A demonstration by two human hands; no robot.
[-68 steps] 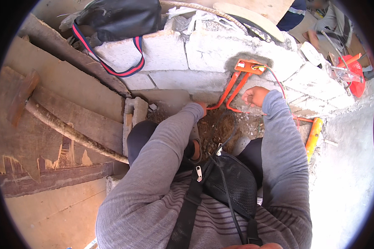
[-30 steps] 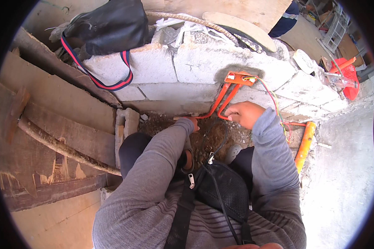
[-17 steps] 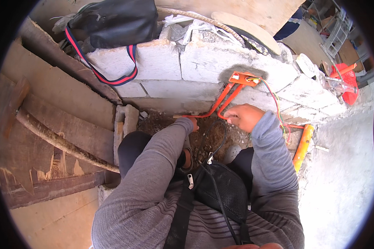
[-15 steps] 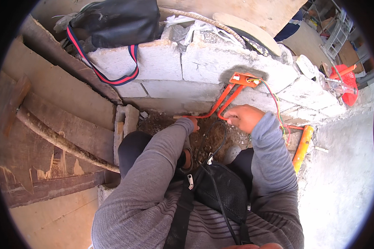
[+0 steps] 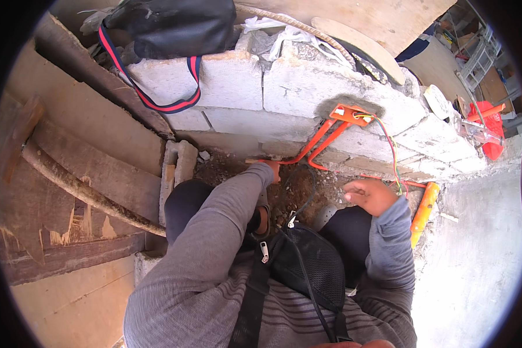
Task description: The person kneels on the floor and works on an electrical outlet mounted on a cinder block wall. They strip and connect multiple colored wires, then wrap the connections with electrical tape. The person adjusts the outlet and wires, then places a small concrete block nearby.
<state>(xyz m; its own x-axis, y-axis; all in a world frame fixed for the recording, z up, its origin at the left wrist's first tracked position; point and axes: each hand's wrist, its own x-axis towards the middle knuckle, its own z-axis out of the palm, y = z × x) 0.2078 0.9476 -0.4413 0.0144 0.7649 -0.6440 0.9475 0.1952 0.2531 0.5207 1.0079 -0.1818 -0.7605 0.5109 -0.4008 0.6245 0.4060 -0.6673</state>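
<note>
My left hand (image 5: 274, 170) is low by the foot of the block wall, at the left end of a bent orange conduit (image 5: 313, 145); the fingers are partly hidden by the sleeve but seem closed around it. My right hand (image 5: 372, 196) hovers over the dirt above my right knee, fingers loosely bent and apart, with nothing visible in them. Two orange conduit legs rise to an orange electrical box (image 5: 352, 114) set in fresh mortar. Red, yellow and green wires (image 5: 392, 139) hang out of the box down the wall.
A white block wall (image 5: 307, 93) stands ahead, a black bag (image 5: 174, 29) with a striped strap on top. A thick orange pipe (image 5: 425, 213) stands at the right. Boards and a hammer with a wooden handle (image 5: 87, 194) are at the left. A black cord (image 5: 307, 197) dangles before me.
My right hand has come away from the orange conduit, moving right and toward me. My left hand stays at the conduit's left end. The view has shifted slightly.
</note>
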